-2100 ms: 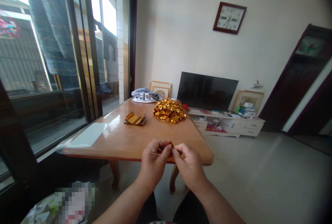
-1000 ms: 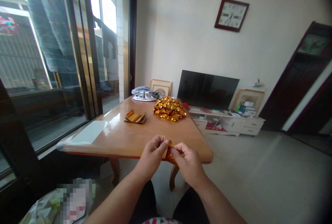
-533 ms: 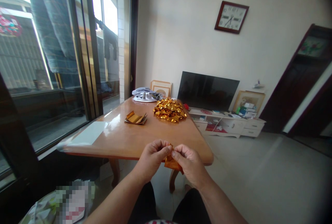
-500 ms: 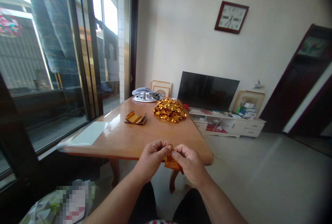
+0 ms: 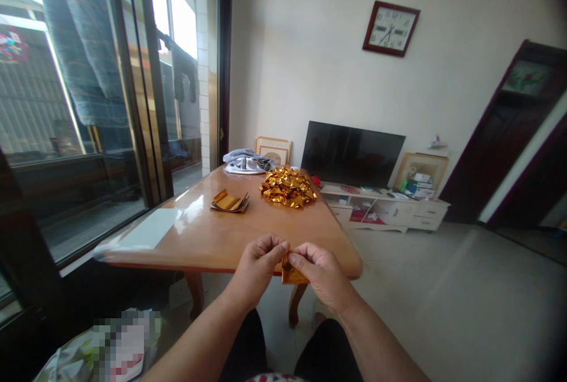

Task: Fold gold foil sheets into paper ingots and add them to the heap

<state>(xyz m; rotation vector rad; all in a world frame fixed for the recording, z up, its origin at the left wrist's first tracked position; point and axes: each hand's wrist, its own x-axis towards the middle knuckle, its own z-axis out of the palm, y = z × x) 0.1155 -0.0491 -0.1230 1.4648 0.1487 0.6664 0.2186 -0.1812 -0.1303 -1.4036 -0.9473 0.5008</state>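
Between my two hands, in front of the table's near edge, is a sheet of gold foil paper (image 5: 293,276), partly folded. My left hand (image 5: 262,264) pinches its upper left end between thumb and fingers. With thumb and forefinger, my right hand (image 5: 319,268) grips the same paper close by, the fingertips of both hands almost meeting. The lower part of the paper hangs below my right thumb. Farther up the table lies a pile of folded gold foil pieces (image 5: 287,187). To its left rests a small stack of flat gold paper sheets (image 5: 230,201).
The wooden table (image 5: 266,225) has folded clothes (image 5: 248,161) at its far end and a pale sheet (image 5: 150,228) at its left. A television (image 5: 352,154) stands on a low white cabinet (image 5: 398,214). Bags (image 5: 119,346) lie at lower left, beside the sliding window (image 5: 101,134).
The hanging part of the gold foil paper has swung from a slant to nearly level. Both hands have shifted slightly left and stay pinched on it. The whole view has drifted slightly.
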